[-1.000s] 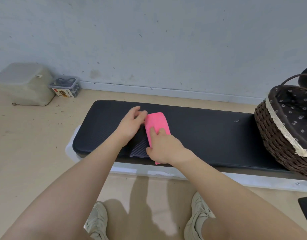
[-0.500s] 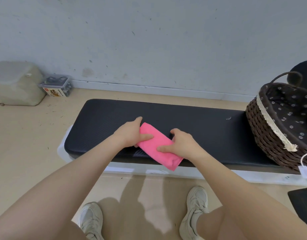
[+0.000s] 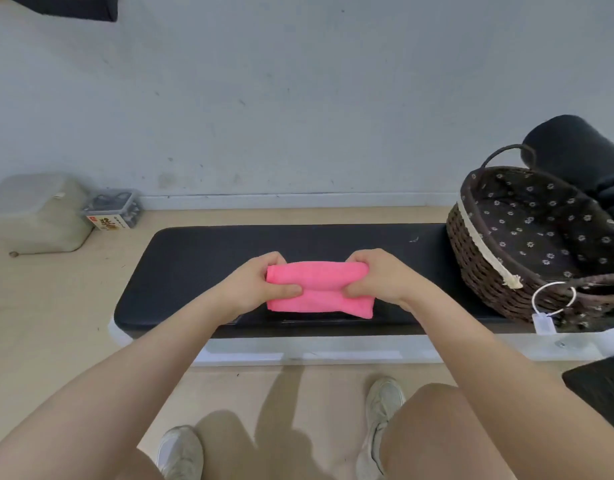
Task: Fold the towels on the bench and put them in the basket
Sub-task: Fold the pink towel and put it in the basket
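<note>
Far to your left, a pale lidded plastic bin (image 3: 35,216) is sitting on the floor against the wall, and a small clear box (image 3: 112,212) with a printed label is lying just beside it. The black padded bench (image 3: 201,265) is stretching across in front of you. Your left hand (image 3: 253,289) is gripping the left end of the pink towel (image 3: 319,289), thumb lying across its front and fingers curling over the top edge. The towel is folded into a thick, narrow band lying lengthways, with a crease showing along its middle; you are holding it over the middle of the bench, near the front edge, and whether its underside is touching the pad cannot be told. Your right hand (image 3: 385,282) is clamping the towel's right end the same way, thumb in front and fingers wrapping over the top. Further right, the dark wicker basket (image 3: 478,268), lined with flowered cloth, is standing on the right end of the bench, well apart from the towel. A white tag (image 3: 544,323) on a ring is hanging from its near side. Below, your shoes (image 3: 381,410) are standing on the tan floor.
</note>
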The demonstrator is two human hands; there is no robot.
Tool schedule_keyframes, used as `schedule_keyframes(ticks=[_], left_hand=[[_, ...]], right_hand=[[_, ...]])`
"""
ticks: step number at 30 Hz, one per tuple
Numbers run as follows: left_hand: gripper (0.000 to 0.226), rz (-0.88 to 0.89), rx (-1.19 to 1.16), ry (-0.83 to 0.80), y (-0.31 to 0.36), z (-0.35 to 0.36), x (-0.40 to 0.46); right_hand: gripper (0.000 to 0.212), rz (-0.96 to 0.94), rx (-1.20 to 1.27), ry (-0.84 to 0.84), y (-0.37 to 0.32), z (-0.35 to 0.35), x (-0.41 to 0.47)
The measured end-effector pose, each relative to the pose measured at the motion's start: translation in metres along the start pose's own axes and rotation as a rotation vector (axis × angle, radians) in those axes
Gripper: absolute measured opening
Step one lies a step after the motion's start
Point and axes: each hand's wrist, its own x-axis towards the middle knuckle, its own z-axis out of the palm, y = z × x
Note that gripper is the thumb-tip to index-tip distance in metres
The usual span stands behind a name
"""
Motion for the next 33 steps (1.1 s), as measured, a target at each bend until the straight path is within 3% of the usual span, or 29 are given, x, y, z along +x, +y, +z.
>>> schedule_keyframes(ticks=[4,6,10,15,17,19,23,29,33], left_hand=[[0.034,0.018,-0.300,0.143,0.054,0.037,0.024],[0.047,0.019,-0.445,0.142,0.081,0.059,0.043],[0.037,0.056,-0.593,0.108,0.138,0.101,0.088],[0.039,0.106,-0.142,0.103,0.209,0.163,0.157],[0.032,0.125,-0.005,0.098,0.230,0.192,0.184],[0.021,0.088,-0.057,0.067,0.242,0.219,0.209],[0.029,0.039,0.003,0.083,0.240,0.251,0.250],[0.048,-0.099,0.592,-0.089,0.233,0.266,0.271],[0.056,-0.036,0.914,-0.188,0.218,0.274,0.272]], right_hand=[[0.035,-0.017,0.299,0.104,0.014,-0.068,-0.015],[0.041,-0.011,0.478,0.211,0.025,-0.099,-0.019],[0.042,-0.026,0.728,0.395,0.052,-0.160,-0.023],[0.054,0.148,0.718,0.690,0.110,-0.228,-0.003],[0.038,0.231,0.562,0.781,0.135,-0.246,0.010],[0.018,0.284,0.310,0.799,0.160,-0.261,0.022],[0.028,0.300,0.113,0.719,0.194,-0.272,0.048],[0.046,0.178,0.094,0.540,0.232,-0.255,0.069],[0.054,0.175,-0.183,0.452,0.236,-0.255,0.074]])
